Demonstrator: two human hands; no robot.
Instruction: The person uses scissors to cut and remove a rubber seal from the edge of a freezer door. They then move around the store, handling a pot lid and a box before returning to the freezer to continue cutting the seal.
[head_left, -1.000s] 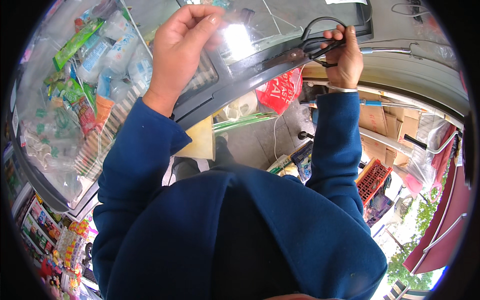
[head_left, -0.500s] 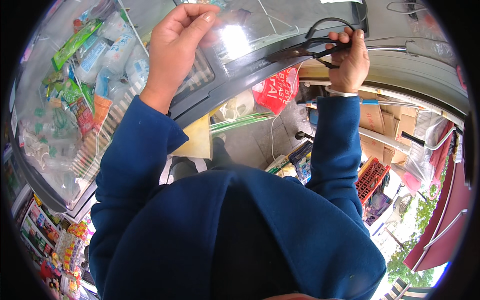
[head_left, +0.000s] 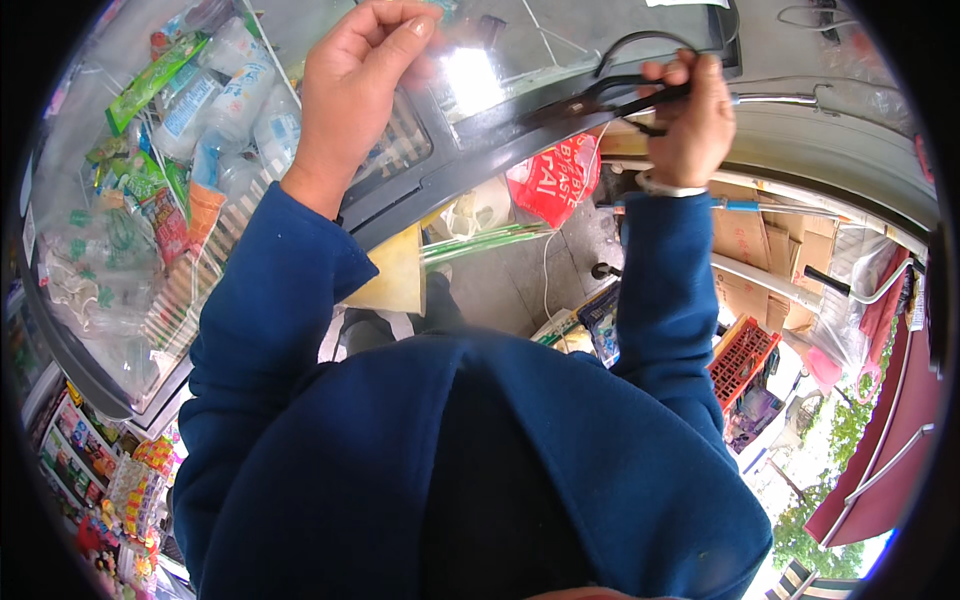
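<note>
My right hand (head_left: 690, 125) grips a pair of black-handled scissors (head_left: 640, 103). One handle loop arches above my fingers, and the dark blades point left along the dark frame of a glass-topped case (head_left: 420, 193). Further left, my left hand (head_left: 352, 90) is raised over the glass with thumb and fingertips pinched together. Whatever sits in that pinch, if anything, is too small or clear to make out. A bright light reflects off the glass between the two hands.
Under the glass at left lie plastic bottles (head_left: 190, 105) and coloured packets. A red bag (head_left: 556, 180) hangs below the case's edge near green sticks (head_left: 490, 243). Flattened cardboard (head_left: 745, 240) and a red crate (head_left: 743, 362) stand at right. Bright goods (head_left: 140, 490) fill the lower left.
My right hand has shifted slightly left with the scissors, whose blades now lie lower against the frame. My left hand stays nearly still, fingertips pinched.
</note>
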